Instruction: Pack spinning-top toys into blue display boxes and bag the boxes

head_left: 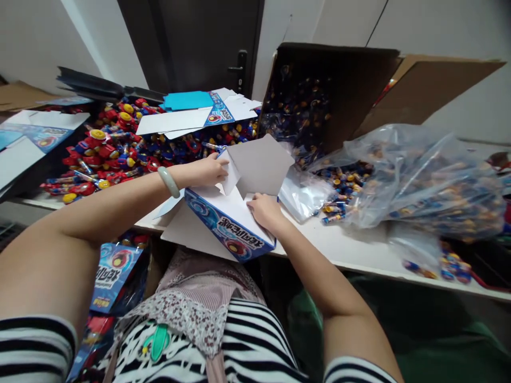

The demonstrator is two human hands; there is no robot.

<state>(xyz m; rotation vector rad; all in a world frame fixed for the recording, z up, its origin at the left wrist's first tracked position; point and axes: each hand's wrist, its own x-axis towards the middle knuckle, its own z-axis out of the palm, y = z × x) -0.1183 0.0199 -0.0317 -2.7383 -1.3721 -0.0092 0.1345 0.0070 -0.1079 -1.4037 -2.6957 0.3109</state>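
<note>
A blue printed cardboard display box (227, 226) with a white inside lies partly folded at the front edge of the table, tilted, with its printed side facing me. My left hand (213, 170), a pale green bangle (169, 182) on its wrist, closes on the box's left side by a white flap (229, 173). My right hand (264, 211) grips the right side, its fingers bent over the wall into the inside. A large grey-white panel (265, 162) of the box stands raised behind both hands. Parts of my fingertips are hidden by the card.
Red and blue candy toys (120, 141) are heaped behind at left, with flat printed boxes (219, 111) on top. A dark open carton (335, 96) stands behind. At right lie clear plastic bags (419, 181) of small wrapped sticks. A filled blue package (114, 274) sits below the table.
</note>
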